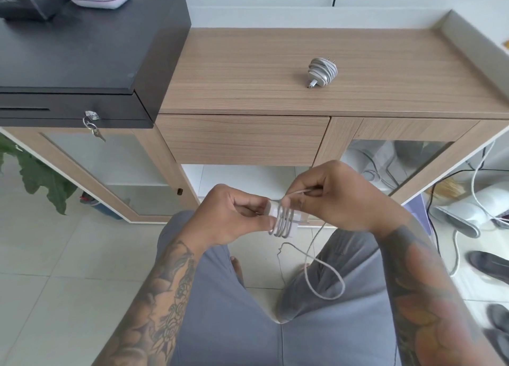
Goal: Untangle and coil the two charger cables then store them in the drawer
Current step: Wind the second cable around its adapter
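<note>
Second charger (pixel 283 219) at 6 o'clock above the lap: the left hand (pixel 234 217) pinches its white block, fingers curled round it, while the right hand (pixel 338 197) pinches the thin cable (pixel 325 280) at the wraps, the slack looping down toward 5 o'clock. The cord looks light and limp, likely to spring loose unless held at the block and last turn. The finished coiled charger (pixel 321 71) rests at 1 o'clock on the wooden cabinet top (pixel 248 62), above the closed drawer (pixel 239 139); tiled floor (pixel 55 255) below.
</note>
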